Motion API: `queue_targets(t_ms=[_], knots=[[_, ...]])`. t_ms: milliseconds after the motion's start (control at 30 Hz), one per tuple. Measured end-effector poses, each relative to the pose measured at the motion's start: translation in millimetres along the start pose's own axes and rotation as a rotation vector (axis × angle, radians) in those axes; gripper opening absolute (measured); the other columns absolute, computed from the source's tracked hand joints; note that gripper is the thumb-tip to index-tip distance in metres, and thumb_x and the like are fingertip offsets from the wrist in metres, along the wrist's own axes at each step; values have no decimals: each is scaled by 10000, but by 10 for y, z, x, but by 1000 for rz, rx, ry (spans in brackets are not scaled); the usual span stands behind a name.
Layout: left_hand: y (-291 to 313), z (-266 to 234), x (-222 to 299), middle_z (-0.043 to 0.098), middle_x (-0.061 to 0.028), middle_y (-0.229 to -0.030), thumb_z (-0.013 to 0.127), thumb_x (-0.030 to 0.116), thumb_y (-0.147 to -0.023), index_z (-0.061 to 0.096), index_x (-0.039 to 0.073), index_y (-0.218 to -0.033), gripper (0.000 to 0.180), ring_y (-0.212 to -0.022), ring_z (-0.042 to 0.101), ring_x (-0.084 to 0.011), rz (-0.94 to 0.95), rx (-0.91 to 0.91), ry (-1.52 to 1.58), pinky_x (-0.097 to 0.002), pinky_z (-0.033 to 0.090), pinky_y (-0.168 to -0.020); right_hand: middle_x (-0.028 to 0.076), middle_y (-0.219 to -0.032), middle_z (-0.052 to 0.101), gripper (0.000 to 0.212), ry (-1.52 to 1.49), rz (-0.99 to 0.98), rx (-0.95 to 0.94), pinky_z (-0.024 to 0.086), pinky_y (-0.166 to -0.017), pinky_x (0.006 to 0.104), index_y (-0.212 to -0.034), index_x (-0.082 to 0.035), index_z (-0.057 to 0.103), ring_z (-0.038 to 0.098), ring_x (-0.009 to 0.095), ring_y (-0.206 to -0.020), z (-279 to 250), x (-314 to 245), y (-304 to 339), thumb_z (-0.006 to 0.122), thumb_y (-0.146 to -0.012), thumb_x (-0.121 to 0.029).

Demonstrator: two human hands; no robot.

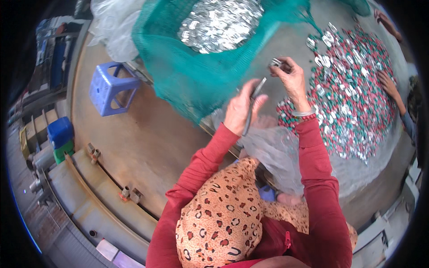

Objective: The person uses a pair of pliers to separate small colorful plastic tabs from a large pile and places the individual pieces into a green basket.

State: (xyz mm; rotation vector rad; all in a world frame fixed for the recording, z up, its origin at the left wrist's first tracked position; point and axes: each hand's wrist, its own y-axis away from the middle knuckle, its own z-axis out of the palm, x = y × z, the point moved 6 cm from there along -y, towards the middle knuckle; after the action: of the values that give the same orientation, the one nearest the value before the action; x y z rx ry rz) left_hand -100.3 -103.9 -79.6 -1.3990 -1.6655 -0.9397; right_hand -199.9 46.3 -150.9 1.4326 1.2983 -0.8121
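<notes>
My left hand (239, 107) is closed on a slim dark hand tool (251, 105) with a pale, narrow tip; whether it is a knife or another tool I cannot tell. To its right, my right hand (289, 76) pinches a small shiny silver metal piece (275, 63) between thumb and fingers. The two hands are apart, above the grey sheet between a green net and a pile. Inside the green net (192, 67) lies a heap of silver metal pieces (223, 24). The pile of small red, green and silver pieces (344, 102) spreads beyond my right wrist.
A co-worker's hand (388, 85) reaches the pile's right edge; another person's arm (388, 26) shows at the far right. A blue plastic stool (111, 89) stands at the left. Metal beams (98, 192) run along the lower left. Clear plastic sheeting (277, 149) lies below my hands.
</notes>
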Motion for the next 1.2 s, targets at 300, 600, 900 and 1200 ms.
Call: queue_targets(t_ms=[300,600,900,1200], knots=[[72,364,333,610,-136,-813,557,209,-879,608,58,-1021,213,-699,598,-318,229,-124,-223,-386,465,-603,104,-906,650,331,-444,178,-91,529,-605,231,-1111,56,572,637,135,-718,-526,-71,770,640,-801,-42],[197,458,438,576,-139,-774,564,234,-852,572,110,-1034,221,-649,614,-313,292,-226,-579,-394,493,-542,87,-861,654,293,68,-54,-71,494,-598,250,-1069,-15,625,630,135,-699,-647,-393,1008,595,-778,6],[220,448,279,563,-156,-746,551,256,-864,554,58,-920,206,-662,603,-349,210,-363,-495,-443,470,-574,67,-837,625,202,-266,186,-246,470,-591,228,-1042,-7,614,572,101,-637,-404,-27,996,492,-883,-34],[94,350,214,623,-173,-780,557,240,-871,618,-7,-952,267,-699,614,-321,112,-511,80,-360,473,-618,93,-780,649,219,367,167,-124,459,-529,263,-1030,20,615,568,108,-592,-913,374,744,529,-842,-52]])
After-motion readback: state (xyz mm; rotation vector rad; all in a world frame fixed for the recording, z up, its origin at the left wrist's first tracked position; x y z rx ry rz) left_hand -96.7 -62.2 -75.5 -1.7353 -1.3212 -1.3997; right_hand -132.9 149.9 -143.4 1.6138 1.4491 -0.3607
